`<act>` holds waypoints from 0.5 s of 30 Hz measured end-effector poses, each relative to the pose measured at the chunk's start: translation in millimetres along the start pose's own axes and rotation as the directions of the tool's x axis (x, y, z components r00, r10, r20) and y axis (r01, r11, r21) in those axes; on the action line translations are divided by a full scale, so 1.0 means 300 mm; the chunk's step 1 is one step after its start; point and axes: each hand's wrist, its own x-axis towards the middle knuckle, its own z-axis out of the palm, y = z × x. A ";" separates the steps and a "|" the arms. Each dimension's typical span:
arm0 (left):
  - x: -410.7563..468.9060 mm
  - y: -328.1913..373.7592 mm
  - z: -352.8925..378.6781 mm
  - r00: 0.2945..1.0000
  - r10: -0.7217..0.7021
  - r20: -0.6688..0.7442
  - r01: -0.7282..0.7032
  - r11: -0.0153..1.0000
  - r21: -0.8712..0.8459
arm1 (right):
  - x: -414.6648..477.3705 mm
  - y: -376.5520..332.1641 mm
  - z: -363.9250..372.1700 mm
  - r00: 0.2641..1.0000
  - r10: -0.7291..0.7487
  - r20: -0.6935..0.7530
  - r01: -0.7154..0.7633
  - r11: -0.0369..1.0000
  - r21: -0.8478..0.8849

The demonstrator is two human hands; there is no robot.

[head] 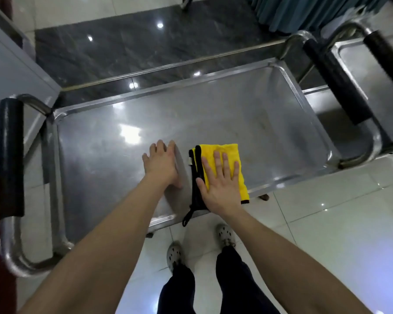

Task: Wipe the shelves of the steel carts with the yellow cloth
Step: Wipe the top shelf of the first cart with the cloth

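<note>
Palm down, the right hand (221,184) pressed the yellow cloth (226,150) onto the top shelf (191,114) of the nearer steel cart (55,155). Its grip was released: the fingers lay straight and spread across the fabric, holding it by pressure and not by a clench. The cloth was folded, with a black trim (197,175) along its left edge. It sat against the shelf's near rim, right of the middle, and its long axis ran away from the person towards the far rim.

The left hand (161,165) rested on bare steel just left of the cloth, not touching it. Its grip was also released, with the fingers extended, and it seemed to be steadying the cart.

The cloth lay directly under the right palm, so that hand was the one placed to wipe. Bare shelf stretched ahead of the fingertips and away to the left, with a shorter strip to the right. The next stroke probably called for a push along the cloth's long axis or a sweep sideways.

A second steel cart (359,71) stood just beyond the right end, its shelf apparently not yet wiped.
</note>
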 end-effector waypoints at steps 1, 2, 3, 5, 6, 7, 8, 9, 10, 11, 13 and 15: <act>0.014 0.033 0.003 1.000 -0.021 0.011 0.021 1.000 0.002 | 0.000 0.014 0.007 0.999 -0.046 -0.014 0.046 0.999 0.027; 0.025 0.055 0.009 0.999 -0.043 0.015 0.043 0.999 -0.002 | 0.003 0.042 0.011 0.994 -0.112 -0.018 0.113 0.992 0.054; 0.033 0.069 0.016 0.998 -0.060 0.011 0.060 0.998 -0.006 | 0.009 0.086 0.013 0.979 -0.203 -0.013 0.203 0.976 0.077; 0.049 0.078 0.028 0.997 -0.074 -0.010 0.074 0.997 -0.013 | 0.037 0.212 0.004 0.898 -0.441 0.011 0.438 0.895 0.082; 0.057 0.076 0.033 0.997 -0.072 -0.011 0.072 0.997 -0.015 | 0.063 0.289 -0.010 0.827 -0.560 0.041 0.557 0.828 0.072; 0.062 0.074 0.038 0.997 -0.072 -0.007 0.072 0.997 -0.019 | 0.096 0.374 -0.028 0.750 -0.657 0.078 0.654 0.754 0.064; 0.067 0.071 0.044 0.997 -0.077 -0.002 0.077 0.997 -0.022 | 0.132 0.460 -0.047 0.687 -0.718 0.114 0.716 0.695 0.059; 0.073 0.070 0.048 0.997 -0.083 0.003 0.083 0.996 -0.021 | 0.169 0.544 -0.066 0.657 -0.741 0.141 0.742 0.668 0.050; 0.078 0.069 0.050 0.996 -0.087 0.007 0.087 0.996 -0.019 | 0.207 0.626 -0.085 0.660 -0.736 0.153 0.740 0.671 0.037; 0.083 0.069 0.052 0.996 -0.090 0.009 0.090 0.996 -0.022 | 0.247 0.703 -0.102 0.690 -0.708 0.147 0.714 0.700 0.019; 0.090 0.063 0.053 0.996 -0.090 0.009 0.090 0.995 -0.031 | 0.340 0.837 -0.132 0.795 -0.599 0.099 0.603 0.797 -0.025; 0.095 0.056 0.052 0.995 -0.095 0.020 0.096 0.995 -0.026 | 0.459 0.908 -0.158 0.909 -0.413 0.058 0.416 0.908 -0.045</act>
